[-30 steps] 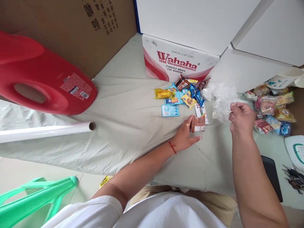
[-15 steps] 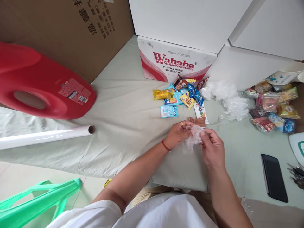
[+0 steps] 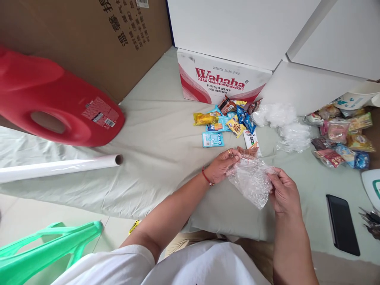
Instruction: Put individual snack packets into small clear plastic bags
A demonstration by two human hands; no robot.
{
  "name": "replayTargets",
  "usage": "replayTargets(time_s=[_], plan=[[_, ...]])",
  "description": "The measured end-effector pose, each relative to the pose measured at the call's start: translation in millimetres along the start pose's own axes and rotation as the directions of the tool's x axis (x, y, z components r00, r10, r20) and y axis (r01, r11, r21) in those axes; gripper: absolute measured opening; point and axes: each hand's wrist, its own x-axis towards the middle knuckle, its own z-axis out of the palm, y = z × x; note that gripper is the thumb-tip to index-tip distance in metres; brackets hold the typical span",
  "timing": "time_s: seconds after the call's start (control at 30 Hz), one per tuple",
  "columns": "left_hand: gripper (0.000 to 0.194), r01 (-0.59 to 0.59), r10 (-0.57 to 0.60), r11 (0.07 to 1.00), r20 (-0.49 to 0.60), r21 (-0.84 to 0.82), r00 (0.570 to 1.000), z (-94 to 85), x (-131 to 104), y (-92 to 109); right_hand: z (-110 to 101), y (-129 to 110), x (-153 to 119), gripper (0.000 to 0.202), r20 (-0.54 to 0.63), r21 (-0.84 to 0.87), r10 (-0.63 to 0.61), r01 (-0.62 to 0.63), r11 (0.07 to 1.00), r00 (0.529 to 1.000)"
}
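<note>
Both hands on one bag. Left hand (image 3: 221,166) pinches the left upper edge of a thin, clear, crinkled plastic bag (image 3: 251,182), thumb against fingers. Right hand (image 3: 285,192) grips the bag's right edge the same way. Bag is spread between them, lower corner pointing toward the body; can't tell if its mouth is open.

Bag sits over the front part of a table under a pale grey-green cloth (image 3: 160,158). Front edge runs beneath both forearms. Just past the bag's top edge: a brown wrapped snack packet (image 3: 248,151), partly covered in view; contact unclear. Behind that, a flat white printed packet (image 3: 251,141), then a heap of blue, yellow and brown snack packets (image 3: 218,126) up against a white-and-red cardboard carton (image 3: 219,77). That's the far limit.

Right side: crumpled clear plastic bags (image 3: 292,134), well apart from the right hand. A black rectangular phone (image 3: 343,225) lies near the front edge, cloth between it and the right forearm.

Left side: wide stretch of wrinkled cloth between left arm and a white film-wrapped roll (image 3: 59,168).
</note>
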Motion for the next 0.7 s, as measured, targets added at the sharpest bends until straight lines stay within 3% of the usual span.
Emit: replayTargets(time_s=[0.07, 0.13, 0.2, 0.27, 0.3, 0.37, 0.47, 0.57, 0.7], plan=[[0.054, 0.002, -0.002, 0.999, -0.013, 0.043, 1.0, 0.8, 1, -2, -3, 4, 1, 0.038, -0.101, -0.126, -0.149, 0.136, 0.983, 0.984], [0.057, -0.012, 0.013, 0.998, -0.026, 0.064, 1.0, 1.7, 2, -5, -2, 2, -2, 0.046, -0.118, -0.269, -0.384, 0.343, 0.9, 0.916], [0.058, -0.029, 0.031, 0.996, -0.023, 0.08, 0.999, 2.7, 2, -7, 4, -5, -5, 0.072, 0.03, -0.376, -0.575, 0.543, 0.751, 0.817], [0.057, -0.044, 0.044, 0.992, 0.001, 0.121, 0.999, 3.4, 2, -8, 14, -13, -5, 0.096, 0.256, -0.455, -0.635, 0.671, 0.586, 0.729], [0.056, -0.05, 0.049, 0.988, 0.01, 0.143, 0.999, 3.4, 2, -8, 19, -16, -4, 0.095, 0.362, -0.49, -0.624, 0.711, 0.505, 0.692], [0.055, -0.065, 0.066, 0.985, 0.0, 0.161, 0.998, 2.9, 2, -8, 26, -22, 0, 0.065, 0.515, -0.519, -0.586, 0.772, 0.367, 0.626], [0.055, -0.118, 0.129, 0.985, -0.08, 0.125, 0.988, 0.2, 3, -6, 23, -29, 3, 0.025, 0.587, -0.505, -0.606, 0.828, 0.244, 0.537], [0.056, -0.193, 0.207, 0.977, -0.19, 0.088, 0.96, -3.6, 7, -2, 11, -36, -9, 0.018, 0.561, -0.556, -0.672, 0.821, 0.127, 0.484], [0.055, -0.312, 0.304, 0.95, -0.304, 0.023, 0.903, -8.2, 12, 4, -2, -33, -48, 0.024, 0.527, -0.669, -0.731, 0.742, -0.043, 0.433]])
